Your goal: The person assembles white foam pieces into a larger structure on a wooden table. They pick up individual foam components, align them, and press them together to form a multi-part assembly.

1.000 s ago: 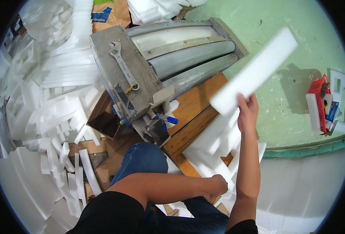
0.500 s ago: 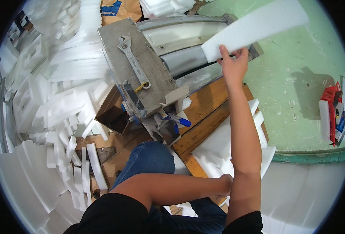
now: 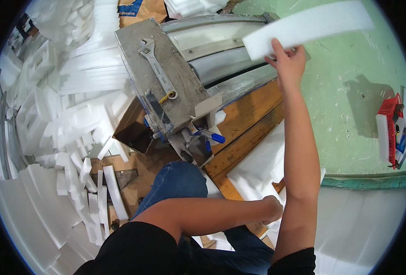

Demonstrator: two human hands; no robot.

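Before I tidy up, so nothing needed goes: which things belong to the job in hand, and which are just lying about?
Probably the job:
- white foam strip, in the right hand
- roller machine, partly hidden by it

Apparently lying about:
- adjustable wrench, on the machine
- red basket, at the right

Right arm (image 3: 300, 151) outstretched, right grip (image 3: 290, 65) pinching, left forearm (image 3: 226, 212) lying crosswise

Pale lettering (image 3: 127, 13), on a blue printed patch (image 3: 130, 7), on a brown bag (image 3: 153, 10), upper edge
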